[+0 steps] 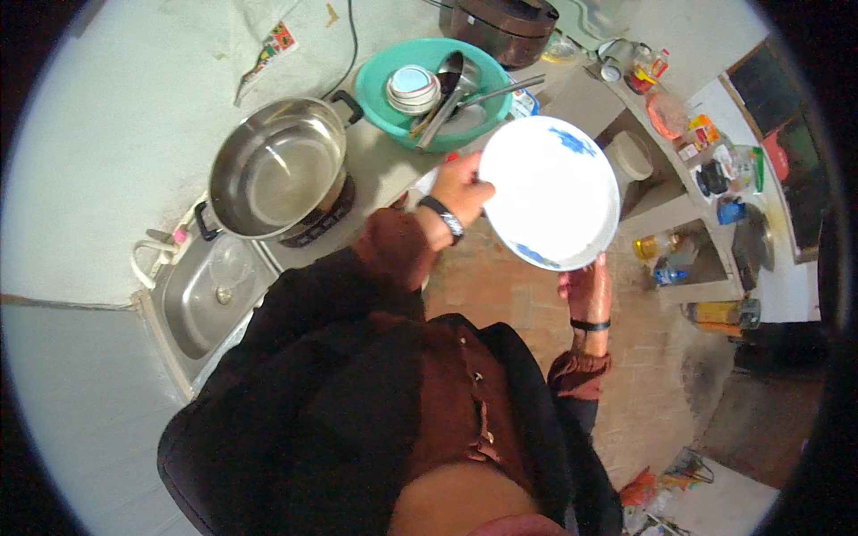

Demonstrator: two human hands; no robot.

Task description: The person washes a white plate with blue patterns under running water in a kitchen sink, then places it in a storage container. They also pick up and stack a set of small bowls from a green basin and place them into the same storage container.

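A round white plate with blue patterns (549, 194) is held in front of me by both hands. My left hand (462, 194) grips its left edge, the thumb on the face. Beneath the lower right edge, my right hand (586, 285) supports it, its fingers partly hidden. Behind the plate, a green plastic basin (375, 114) on the counter holds stacked small bowls (412, 90), a metal ladle (462, 74) and other utensils. A two-handled stainless steel pot (278, 167) sits on a stove burner (322, 218) to the left.
A steel sink (188, 308) with a white faucet (144, 261) lies at the left. The dark brown cooker (499, 30) stands behind the basin. Shelves (670, 221) along the right carry bottles and jars, with a yellow oil bottle (653, 246) in a lower compartment. Tiled floor (509, 295) shows below the plate.
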